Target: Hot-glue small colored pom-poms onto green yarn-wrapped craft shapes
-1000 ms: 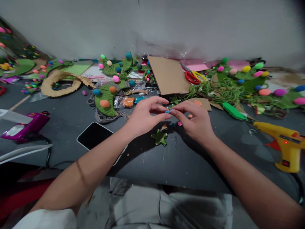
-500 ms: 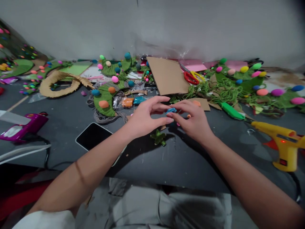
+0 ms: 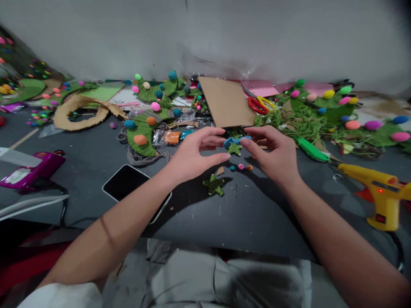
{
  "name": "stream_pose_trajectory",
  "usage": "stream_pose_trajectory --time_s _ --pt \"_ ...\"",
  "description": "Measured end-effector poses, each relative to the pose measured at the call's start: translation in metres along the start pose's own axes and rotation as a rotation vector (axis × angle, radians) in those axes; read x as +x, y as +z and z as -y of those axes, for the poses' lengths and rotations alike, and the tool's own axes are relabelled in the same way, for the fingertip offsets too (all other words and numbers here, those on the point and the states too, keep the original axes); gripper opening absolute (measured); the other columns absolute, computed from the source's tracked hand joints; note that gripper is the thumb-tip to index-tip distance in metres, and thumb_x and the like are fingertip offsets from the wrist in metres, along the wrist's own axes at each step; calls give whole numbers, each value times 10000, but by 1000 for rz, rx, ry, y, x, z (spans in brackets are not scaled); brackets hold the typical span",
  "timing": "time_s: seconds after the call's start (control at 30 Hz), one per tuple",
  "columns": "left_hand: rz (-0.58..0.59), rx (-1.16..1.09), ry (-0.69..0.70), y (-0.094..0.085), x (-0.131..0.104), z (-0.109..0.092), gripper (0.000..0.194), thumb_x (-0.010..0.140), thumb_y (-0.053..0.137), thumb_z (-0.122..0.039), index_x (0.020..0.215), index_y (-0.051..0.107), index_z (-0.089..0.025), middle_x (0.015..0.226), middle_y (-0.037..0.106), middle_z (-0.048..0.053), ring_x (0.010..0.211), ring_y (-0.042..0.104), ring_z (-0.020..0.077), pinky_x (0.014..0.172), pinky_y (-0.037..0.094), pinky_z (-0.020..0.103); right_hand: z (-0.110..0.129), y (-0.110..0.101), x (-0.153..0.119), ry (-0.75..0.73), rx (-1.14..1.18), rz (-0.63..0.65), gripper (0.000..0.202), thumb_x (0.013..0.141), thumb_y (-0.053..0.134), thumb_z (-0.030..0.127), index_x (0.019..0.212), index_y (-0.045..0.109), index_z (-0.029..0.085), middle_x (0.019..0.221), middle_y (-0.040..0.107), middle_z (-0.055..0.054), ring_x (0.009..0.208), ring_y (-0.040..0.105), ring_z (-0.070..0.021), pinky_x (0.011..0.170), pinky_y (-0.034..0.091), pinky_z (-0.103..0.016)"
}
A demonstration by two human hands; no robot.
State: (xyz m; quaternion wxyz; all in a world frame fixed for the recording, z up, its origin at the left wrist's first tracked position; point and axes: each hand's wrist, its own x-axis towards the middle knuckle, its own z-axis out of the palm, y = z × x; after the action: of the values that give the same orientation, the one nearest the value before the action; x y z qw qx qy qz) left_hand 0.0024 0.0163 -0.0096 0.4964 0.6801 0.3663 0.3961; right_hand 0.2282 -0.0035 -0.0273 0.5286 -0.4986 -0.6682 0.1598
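A soft strip of blue modelling clay (image 3: pixel 236 140) is stretched between my hands above the table. My right hand (image 3: pixel 275 156) pinches one end between thumb and fingers. At the thicker end are the fingertips of my left hand (image 3: pixel 196 153), its thumb held lower and apart from the clay. Just under the strip lies a small green star-like piece (image 3: pixel 234 149). Closer to me is a second green star-like piece (image 3: pixel 214 185). Small blue (image 3: pixel 232 168), pink (image 3: pixel 240 166) and orange balls (image 3: pixel 249 167) lie in a row beside a scrap of cardboard (image 3: pixel 220 171).
A yellow glue gun (image 3: pixel 382 188) with a lit red light lies right, near a green brush-like piece (image 3: pixel 313 149). Left are a phone (image 3: pixel 125 182) and a purple tool (image 3: pixel 38 171). Behind are cardboard (image 3: pixel 226 102), red-handled scissors (image 3: pixel 257 105) and green wreath pieces (image 3: pixel 141 137).
The blue clay went from a small lump to a longer strip as my right hand moved right, away from my left. The row of balls and the farther green piece came into sight.
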Motion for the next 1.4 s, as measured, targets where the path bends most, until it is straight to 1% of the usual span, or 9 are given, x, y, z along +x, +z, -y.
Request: stream_pose_trajectory --time_s 0.2,0.4,0.57,0.67,0.8,1.0,1.17,1.3,1.4 --pt "29 -50 1 5 -1 0 567 768 903 -285 1265 658 -166 1098 809 91 1038 774 216 956 607 355 6 14 -10 -104 54 193 196 939 756 330 1112 801 251 1007 772 -49 860 705 -186 744 570 -328" --pt "-32 11 -19 3 1 -1 420 771 882 -232 1137 695 -149 813 787 24 727 731 141 754 592 283 8 13 -9 -90 -19 114 69 941 747 285 898 765 233 831 743 -15 766 670 -166 712 545 -306" --pt "4 3 -16 0 0 -3 587 741 912 -257 1262 662 -153 1117 803 103 1058 766 212 986 594 352 1 0 0 52 35 -25 113 912 770 339 966 775 241 874 753 -26 745 691 -172 693 575 -318" --pt "84 -69 10 1 -1 -1 716 726 934 -274 1355 607 -178 1320 750 135 1259 709 251 1113 549 394 2 1 -2 34 69 71 345 847 842 368 1164 771 252 1018 767 -48 862 713 -198 745 591 -338" --pt "97 -11 52 2 -2 3 653 767 903 -267 1348 611 -200 1286 763 115 1223 727 252 1086 567 404 5 11 -8 -48 32 176 273 877 825 367 1125 794 257 1006 776 -47 867 700 -201 756 574 -344" --pt "-16 152 68 4 -1 1 446 797 870 -275 1190 681 -181 961 810 51 937 776 197 910 604 342 11 16 -11 -100 1 130 24 909 788 265 911 809 252 914 766 -27 836 691 -182 723 540 -318" --pt "-54 66 -11 1 0 -2 356 789 861 -234 1094 694 -160 859 797 40 776 749 160 792 606 310 4 7 -3 -35 39 13 109 896 804 310 828 766 234 815 729 -17 738 668 -169 669 541 -313" --pt "-29 18 -15 0 0 -2 531 736 907 -241 1209 677 -171 1076 807 89 1017 771 214 961 603 371 -5 0 1 69 64 -51 174 874 815 346 1017 790 250 974 758 -45 791 700 -185 694 577 -334" --pt "31 -41 1 2 -1 -1 623 721 928 -267 1273 652 -182 1225 782 115 1173 741 245 1034 586 386 -2 5 -3 47 72 63 377 820 869 378 1168 779 262 1056 759 -55 851 711 -194 720 587 -337"
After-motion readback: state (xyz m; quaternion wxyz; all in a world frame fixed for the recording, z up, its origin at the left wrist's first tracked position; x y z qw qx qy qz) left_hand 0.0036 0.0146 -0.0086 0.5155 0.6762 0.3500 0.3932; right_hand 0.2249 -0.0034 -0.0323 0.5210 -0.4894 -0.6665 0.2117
